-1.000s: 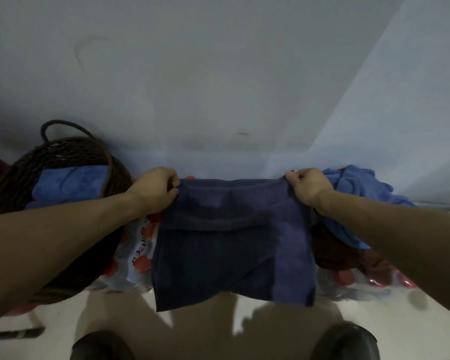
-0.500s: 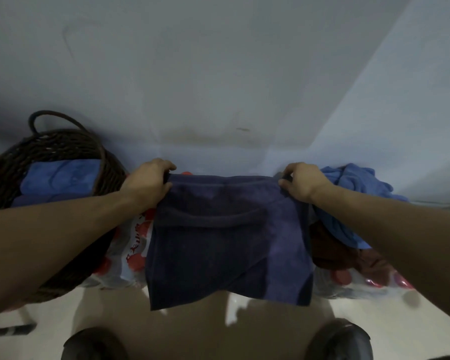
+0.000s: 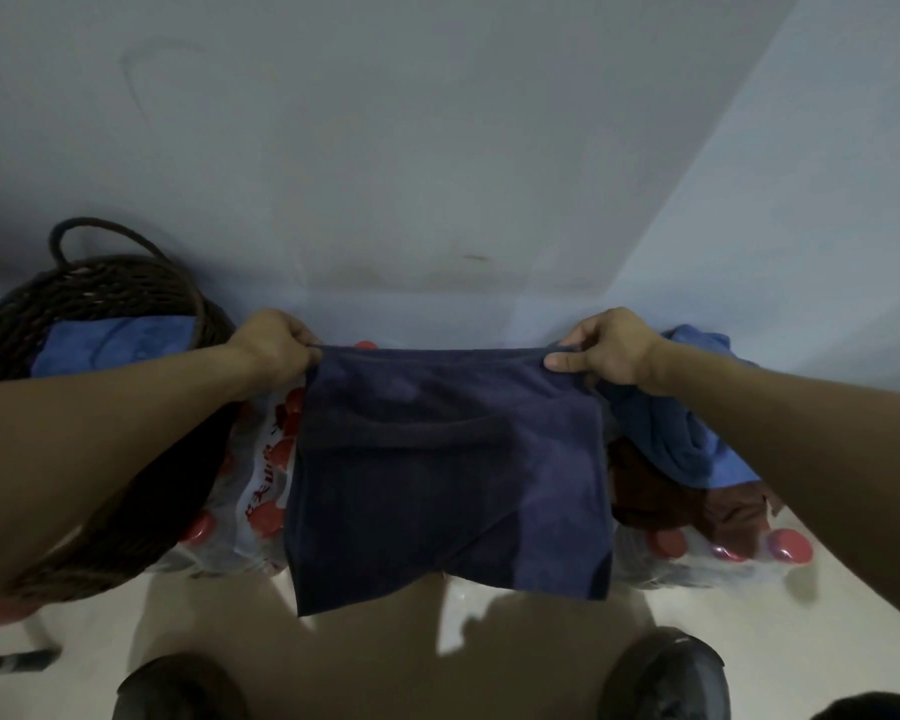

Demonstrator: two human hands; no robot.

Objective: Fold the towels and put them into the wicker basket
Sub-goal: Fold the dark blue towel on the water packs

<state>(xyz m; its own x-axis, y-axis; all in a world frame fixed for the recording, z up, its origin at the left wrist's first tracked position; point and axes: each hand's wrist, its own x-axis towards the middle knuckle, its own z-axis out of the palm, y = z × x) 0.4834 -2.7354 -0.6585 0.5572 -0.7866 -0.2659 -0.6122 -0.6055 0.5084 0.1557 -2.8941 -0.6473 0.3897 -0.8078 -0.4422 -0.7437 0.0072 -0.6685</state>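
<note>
navy towel held up by its top edge, left hand and right hand each pinching 1 upper corner, grip pressed tight on the cloth. already doubled over, judging by the uneven lower hem; hanging in front of wrapped packs of red-capped bottles. wicker basket at left, 1 folded blue towel visible inside. at right, unfolded blue towel heaped over brown towel, both untouched. assessed as partway: at least 1 stored, 1 mid-fold, at least 2 outstanding. further folding and placement in basket pending.
</note>
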